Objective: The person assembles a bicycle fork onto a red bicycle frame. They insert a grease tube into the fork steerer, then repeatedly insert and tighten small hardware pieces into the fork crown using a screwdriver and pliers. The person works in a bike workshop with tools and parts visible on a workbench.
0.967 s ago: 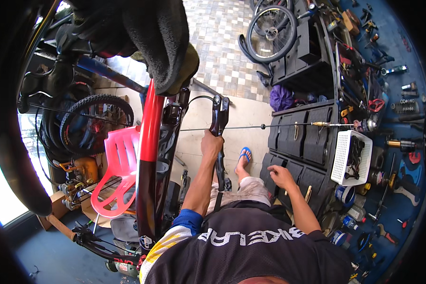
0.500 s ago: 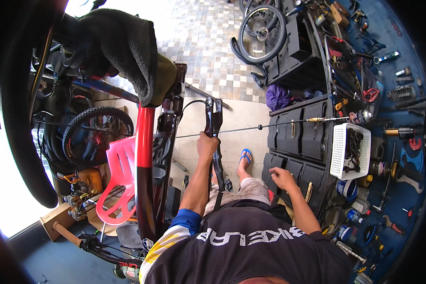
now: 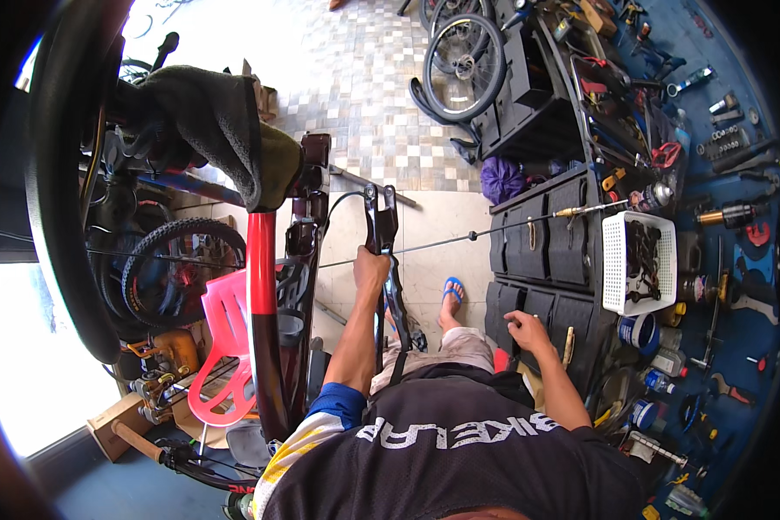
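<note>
My left hand (image 3: 372,269) is closed round one arm of a glossy black bicycle swingarm (image 3: 381,221), a forked frame part held upright in front of my thighs. Its two upper ends stand above the fist; the lower part runs down towards my lap. Off to the right, my right hand (image 3: 527,333) hovers near the black drawer fronts with its fingers loosely bent and apart; nothing shows in it. Left of the swingarm stands a red and dark bicycle frame (image 3: 262,260), with a dark grey cloth (image 3: 203,121) draped over it higher up.
A thin cable (image 3: 433,247) crosses behind the swingarm to the workbench. There a white basket (image 3: 613,264) of dark parts sits among bottles and tools. Black drawers (image 3: 541,234) line the right side. A pink plastic chair (image 3: 225,303) and a knobby tyre (image 3: 182,269) are at left.
The view has shifted slightly, so the surroundings appear moved. My left hand and the swingarm sit a little further left and lower in the picture. The grip stays the same.
</note>
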A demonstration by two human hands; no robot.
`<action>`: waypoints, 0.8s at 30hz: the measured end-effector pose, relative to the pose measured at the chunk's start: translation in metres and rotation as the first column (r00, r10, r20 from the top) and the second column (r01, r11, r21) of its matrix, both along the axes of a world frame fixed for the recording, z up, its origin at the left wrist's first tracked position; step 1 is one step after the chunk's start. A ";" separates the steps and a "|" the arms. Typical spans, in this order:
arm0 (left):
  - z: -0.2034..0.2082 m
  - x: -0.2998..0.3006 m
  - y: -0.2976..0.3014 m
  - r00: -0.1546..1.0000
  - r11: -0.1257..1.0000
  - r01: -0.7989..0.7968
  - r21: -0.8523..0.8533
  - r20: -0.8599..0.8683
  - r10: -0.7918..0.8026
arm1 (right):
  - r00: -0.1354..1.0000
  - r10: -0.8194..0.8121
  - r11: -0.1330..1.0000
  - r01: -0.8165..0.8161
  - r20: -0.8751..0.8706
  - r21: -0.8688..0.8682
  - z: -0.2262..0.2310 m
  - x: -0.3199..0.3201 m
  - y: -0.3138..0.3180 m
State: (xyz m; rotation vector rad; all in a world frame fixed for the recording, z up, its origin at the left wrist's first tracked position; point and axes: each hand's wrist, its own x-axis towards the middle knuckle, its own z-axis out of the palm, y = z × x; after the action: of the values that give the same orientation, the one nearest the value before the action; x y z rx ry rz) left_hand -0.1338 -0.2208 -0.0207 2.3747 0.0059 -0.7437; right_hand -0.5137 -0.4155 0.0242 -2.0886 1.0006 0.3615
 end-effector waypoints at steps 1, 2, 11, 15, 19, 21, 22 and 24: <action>0.000 0.001 0.001 1.000 1.000 0.005 0.007 0.007 -0.005 | 1.000 -0.005 1.000 0.005 0.000 -0.007 0.000 -0.001 0.001; 0.000 0.002 0.002 1.000 1.000 0.010 0.015 0.013 -0.011 | 1.000 -0.011 1.000 0.011 -0.012 -0.003 0.001 -0.002 0.002; -0.015 0.009 0.016 0.999 0.993 0.040 -0.108 -0.028 -0.043 | 0.998 -0.038 0.998 0.040 -0.047 0.043 -0.004 -0.005 0.020; -0.026 0.012 0.028 0.979 0.936 -0.052 -0.349 -0.201 -0.021 | 0.999 -0.050 0.998 0.051 -0.013 0.038 -0.009 -0.003 0.025; -0.034 0.021 0.039 0.925 0.872 -0.066 -0.484 -0.358 -0.129 | 0.996 -0.085 0.996 0.085 0.006 0.040 -0.016 -0.010 0.028; -0.036 0.025 0.042 0.886 0.835 -0.093 -0.542 -0.428 -0.179 | 0.994 -0.111 0.993 0.111 0.002 0.035 -0.020 -0.016 0.031; -0.038 0.027 0.044 0.863 0.816 -0.111 -0.567 -0.462 -0.204 | 0.992 -0.125 0.992 0.125 0.002 0.036 -0.020 -0.020 0.033; -0.043 0.031 0.046 0.825 0.794 -0.151 -0.589 -0.517 -0.227 | 0.988 -0.157 0.987 0.157 0.003 0.036 -0.020 -0.029 0.036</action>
State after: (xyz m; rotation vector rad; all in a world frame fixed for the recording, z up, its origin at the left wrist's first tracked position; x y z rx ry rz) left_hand -0.1027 -0.1748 -0.0636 1.4718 -0.0310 -1.2400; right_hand -0.5428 -0.3792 0.0038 -1.9629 1.1392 0.2910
